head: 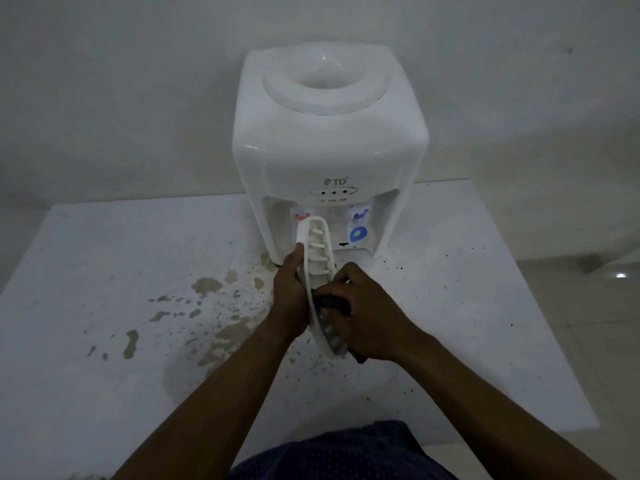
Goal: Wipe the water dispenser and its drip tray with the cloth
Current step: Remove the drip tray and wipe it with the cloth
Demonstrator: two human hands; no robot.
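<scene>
Dim white-walled room, stained white table (104,271) carrying everything. Left hand (291,292) is clamping the white drip tray (317,268) by its left rim, thumb up along the edge, holding it off the table and tipped on edge. Right hand (363,317) is closing around a dark cloth (334,301) and pressing it into the tray's near, lower half; both hands are nearly touching across the tray. Tray's long axis is running away from the person, near end low by the wrists, far end pointing up at the recess of the water dispenser (329,143). Slotted far half is lying beyond the cloth hand, so the next stroke is probably going away from the body, along that axis. Right hand is the wiping one and nearer the uncleaned part. Dispenser is standing upright just behind the tray, against the wall; brown stains are spreading on the table to the left.
</scene>
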